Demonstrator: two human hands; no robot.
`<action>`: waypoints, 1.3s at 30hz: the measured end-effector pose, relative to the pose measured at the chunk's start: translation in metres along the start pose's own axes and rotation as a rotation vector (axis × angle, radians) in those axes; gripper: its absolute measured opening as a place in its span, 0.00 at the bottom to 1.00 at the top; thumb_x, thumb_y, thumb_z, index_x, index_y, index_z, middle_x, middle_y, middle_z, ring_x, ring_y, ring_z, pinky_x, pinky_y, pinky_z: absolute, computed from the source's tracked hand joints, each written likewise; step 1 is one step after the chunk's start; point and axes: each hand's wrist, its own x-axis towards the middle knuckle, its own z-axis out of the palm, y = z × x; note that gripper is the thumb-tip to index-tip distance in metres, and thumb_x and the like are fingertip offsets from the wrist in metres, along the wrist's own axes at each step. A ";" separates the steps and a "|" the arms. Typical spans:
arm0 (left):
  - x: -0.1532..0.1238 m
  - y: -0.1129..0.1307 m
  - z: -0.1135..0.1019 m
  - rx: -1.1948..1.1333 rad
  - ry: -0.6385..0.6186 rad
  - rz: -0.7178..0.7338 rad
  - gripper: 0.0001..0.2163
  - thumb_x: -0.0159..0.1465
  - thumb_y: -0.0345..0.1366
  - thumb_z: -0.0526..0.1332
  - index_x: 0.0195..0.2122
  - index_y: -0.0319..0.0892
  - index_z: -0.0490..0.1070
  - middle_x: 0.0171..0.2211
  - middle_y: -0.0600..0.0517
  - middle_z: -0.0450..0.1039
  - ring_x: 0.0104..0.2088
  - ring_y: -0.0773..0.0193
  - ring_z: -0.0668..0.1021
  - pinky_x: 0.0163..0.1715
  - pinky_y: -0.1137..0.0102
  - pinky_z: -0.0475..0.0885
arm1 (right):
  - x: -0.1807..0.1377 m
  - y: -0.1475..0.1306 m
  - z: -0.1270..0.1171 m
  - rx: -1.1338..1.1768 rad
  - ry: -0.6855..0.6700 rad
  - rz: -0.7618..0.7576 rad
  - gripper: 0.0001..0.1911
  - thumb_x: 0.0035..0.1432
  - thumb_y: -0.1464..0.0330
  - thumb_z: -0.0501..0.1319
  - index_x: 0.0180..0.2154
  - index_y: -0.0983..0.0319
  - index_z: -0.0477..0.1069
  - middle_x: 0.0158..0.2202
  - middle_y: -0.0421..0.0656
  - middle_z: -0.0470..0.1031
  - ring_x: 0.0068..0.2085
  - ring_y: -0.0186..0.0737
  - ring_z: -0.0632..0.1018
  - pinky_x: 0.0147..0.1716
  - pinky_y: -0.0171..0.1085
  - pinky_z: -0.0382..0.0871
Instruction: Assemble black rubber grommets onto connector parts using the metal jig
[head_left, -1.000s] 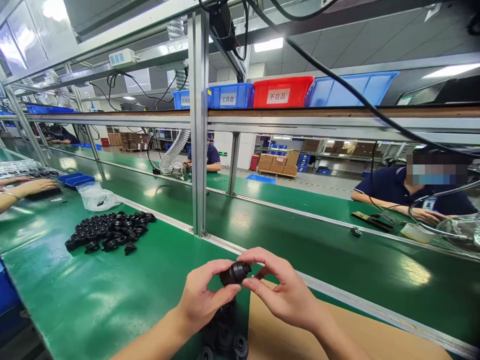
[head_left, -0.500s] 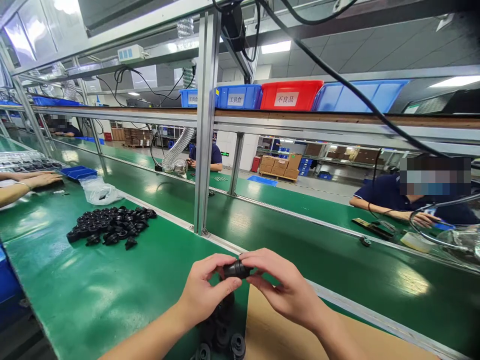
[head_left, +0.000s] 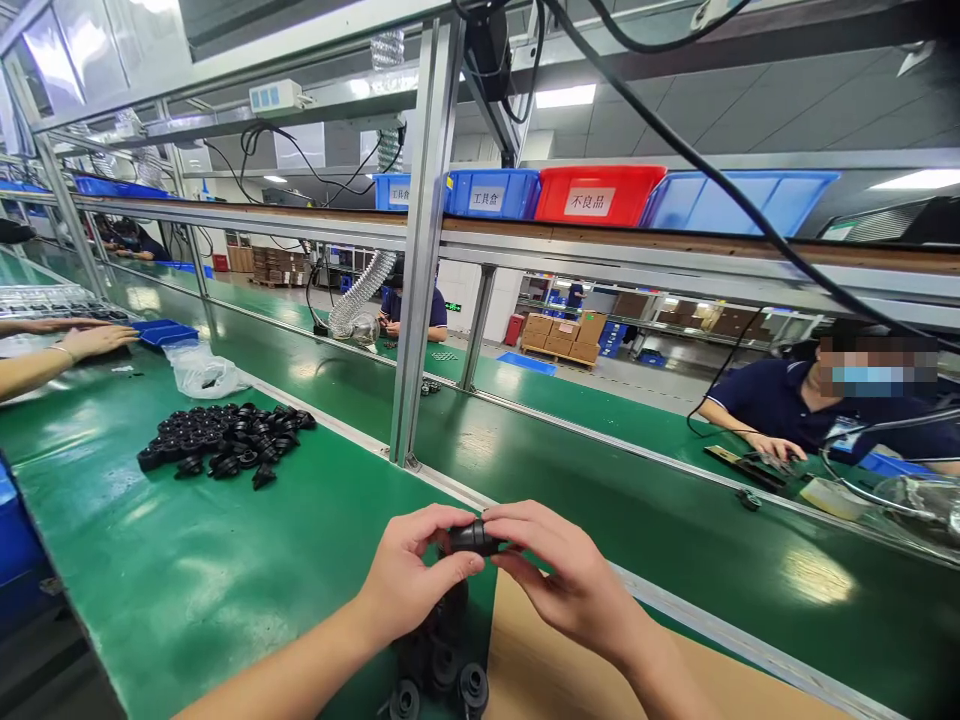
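Note:
Between my two hands is a small black cylindrical plastic part (head_left: 472,538), held level above the bench. My left hand (head_left: 412,570) pinches its left end between thumb and fingers. The fingertips of my right hand (head_left: 562,565) close on its right end, covering part of it. Just below my hands, several round black parts (head_left: 444,665) with ringed, hollow centres lie on the green bench, partly hidden by my left hand and forearm. A sheet of brown cardboard (head_left: 547,660) lies under my right forearm.
A heap of black parts (head_left: 225,440) lies left on the green mat (head_left: 187,570). Behind it are a clear plastic bag (head_left: 199,372), a blue tray (head_left: 165,333) and a co-worker's hands (head_left: 97,342). A metal post (head_left: 424,250) rises ahead. Another person (head_left: 795,400) sits across the line.
My hands keep their grip on the black part, almost unmoved. The view has shifted slightly. The co-worker's hands at left have moved a little, and the person across the line has moved a hand leftward.

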 end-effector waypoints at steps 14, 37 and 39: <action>0.001 -0.002 -0.001 0.166 -0.010 0.384 0.17 0.63 0.26 0.70 0.53 0.48 0.78 0.43 0.47 0.84 0.42 0.57 0.82 0.43 0.63 0.79 | 0.002 -0.012 0.016 0.119 -0.008 0.375 0.10 0.72 0.63 0.58 0.50 0.57 0.72 0.38 0.44 0.78 0.36 0.42 0.78 0.35 0.39 0.72; 0.002 -0.013 -0.002 0.046 0.053 0.123 0.13 0.69 0.32 0.65 0.53 0.44 0.79 0.46 0.45 0.83 0.42 0.57 0.85 0.42 0.66 0.84 | 0.002 0.003 0.025 0.348 0.124 0.583 0.16 0.69 0.56 0.63 0.50 0.60 0.72 0.43 0.46 0.78 0.42 0.43 0.77 0.38 0.39 0.75; 0.002 -0.012 -0.002 0.094 0.043 0.241 0.09 0.68 0.29 0.65 0.46 0.45 0.83 0.46 0.46 0.83 0.46 0.56 0.84 0.48 0.64 0.82 | 0.002 0.006 0.025 0.448 0.125 0.600 0.19 0.68 0.53 0.63 0.49 0.61 0.73 0.40 0.46 0.76 0.39 0.42 0.76 0.34 0.39 0.77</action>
